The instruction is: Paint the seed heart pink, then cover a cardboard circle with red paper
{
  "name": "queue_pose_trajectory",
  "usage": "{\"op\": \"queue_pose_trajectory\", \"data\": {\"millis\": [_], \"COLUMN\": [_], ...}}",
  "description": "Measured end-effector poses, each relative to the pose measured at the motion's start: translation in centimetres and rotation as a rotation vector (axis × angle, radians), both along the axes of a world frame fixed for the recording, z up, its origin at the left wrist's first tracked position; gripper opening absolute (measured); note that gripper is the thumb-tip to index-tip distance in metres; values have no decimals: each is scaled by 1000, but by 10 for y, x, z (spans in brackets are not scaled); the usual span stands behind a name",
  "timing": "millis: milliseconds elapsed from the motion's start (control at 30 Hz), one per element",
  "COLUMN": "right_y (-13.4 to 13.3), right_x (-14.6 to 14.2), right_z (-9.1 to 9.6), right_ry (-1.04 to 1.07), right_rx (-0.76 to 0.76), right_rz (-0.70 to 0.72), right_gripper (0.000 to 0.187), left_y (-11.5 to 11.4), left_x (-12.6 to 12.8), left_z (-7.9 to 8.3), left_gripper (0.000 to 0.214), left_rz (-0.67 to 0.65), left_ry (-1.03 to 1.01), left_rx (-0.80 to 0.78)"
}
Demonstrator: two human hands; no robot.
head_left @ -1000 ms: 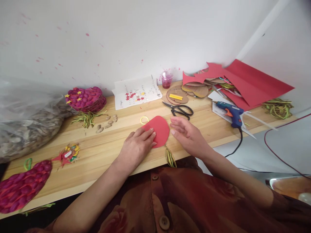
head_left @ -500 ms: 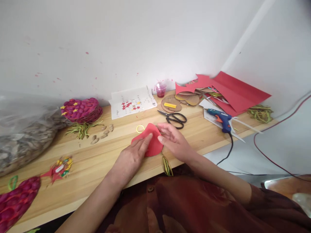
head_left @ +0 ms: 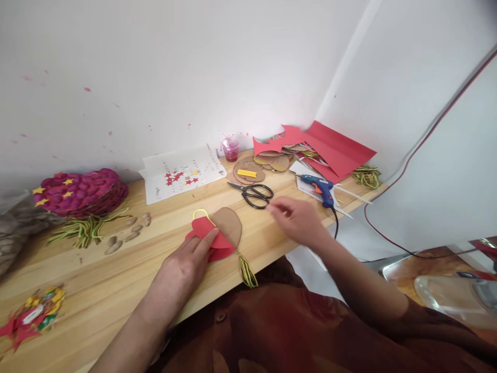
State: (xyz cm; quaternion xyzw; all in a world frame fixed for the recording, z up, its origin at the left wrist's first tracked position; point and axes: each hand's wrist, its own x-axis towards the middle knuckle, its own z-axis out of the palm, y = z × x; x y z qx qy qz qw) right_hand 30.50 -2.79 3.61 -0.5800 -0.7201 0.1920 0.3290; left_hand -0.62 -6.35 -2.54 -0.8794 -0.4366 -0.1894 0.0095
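My left hand [head_left: 186,269] holds down a red paper piece [head_left: 212,241], which is folded back over a brown cardboard heart [head_left: 229,225]. Part of the cardboard's right side lies bare. A yellow loop [head_left: 201,211] sticks out at the top, and a green and yellow yarn tassel [head_left: 247,270] hangs from the lower tip. Raised over the table, my right hand [head_left: 297,220] has its fingers curled together; whatever they may hold is hidden. Its fingertips are close to the handles of the black scissors [head_left: 256,196].
A blue glue gun [head_left: 320,187] lies on white paper at the right. Behind are red paper [head_left: 341,150], cardboard hearts [head_left: 238,173] and a cup of pink liquid [head_left: 230,149]. Star cutouts [head_left: 180,177] lie on a sheet. Leftward are pistachio-like shells [head_left: 132,234] and a magenta decoration [head_left: 83,191].
My right hand has left the red paper and moved right, beside the scissors. The red paper is now folded leftward, baring the cardboard. The view has turned to the right.
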Motion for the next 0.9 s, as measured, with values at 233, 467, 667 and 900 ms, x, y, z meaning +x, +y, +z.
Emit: {"op": "queue_pose_trajectory", "data": {"millis": [233,467,667,900], "right_y": [21,21,22,26], "right_x": [133,156,157,160], "right_z": [6,-14,-11,-12], "right_ry": [-326,-131,-22,-29], "right_rx": [-128,-343,-399,-416], "right_rz": [-727,-701,-625,-605], "right_gripper": [33,34,42,39], "left_y": [1,1,1,0], "left_x": [2,3,5,6], "left_z": [-1,0,-1,6], "left_gripper": [44,46,42,40], "left_rz": [-5,6,30,8], "left_ry": [1,-2,13,42], "left_rx": [70,70,92,76]}}
